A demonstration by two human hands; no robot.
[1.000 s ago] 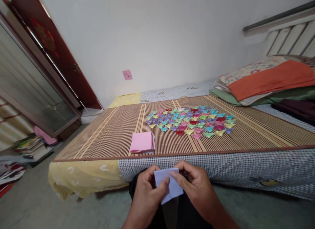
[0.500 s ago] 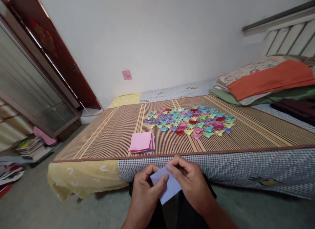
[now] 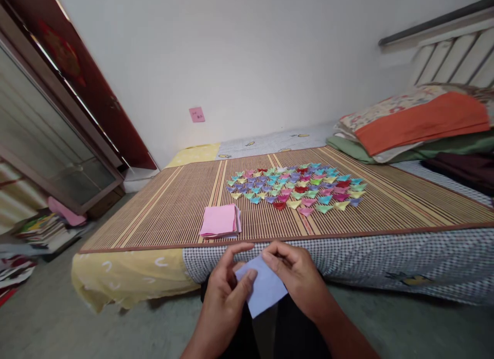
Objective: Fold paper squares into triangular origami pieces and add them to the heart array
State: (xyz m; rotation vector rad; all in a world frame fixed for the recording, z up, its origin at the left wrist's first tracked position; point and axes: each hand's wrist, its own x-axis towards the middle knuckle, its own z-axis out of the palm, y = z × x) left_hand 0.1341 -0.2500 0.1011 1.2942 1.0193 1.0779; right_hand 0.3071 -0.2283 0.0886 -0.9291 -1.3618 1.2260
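Observation:
A pale blue-violet square of paper [image 3: 266,289] is held over my lap, just in front of the bed's edge. My left hand [image 3: 227,289] grips its left side, thumb on top and index finger stretched out above it. The thumb and index finger of my right hand [image 3: 295,271] pinch its upper right corner. Beyond the hands lies a stack of square papers [image 3: 219,220], pink on top. To the right of the stack, several small folded paper shapes [image 3: 301,189] in many colours stand in rows on the striped mat [image 3: 165,204].
Folded bedding [image 3: 424,117] and dark cloth [image 3: 466,168] lie at the bed's right side. A checked sheet [image 3: 370,266] hangs over the front edge. A pink note [image 3: 197,115] is on the wall. Books [image 3: 38,227] are stacked on the floor at the left.
My left index finger has lifted off the paper and stretched out. The paper has turned slightly between my hands. The camera view has shifted a little.

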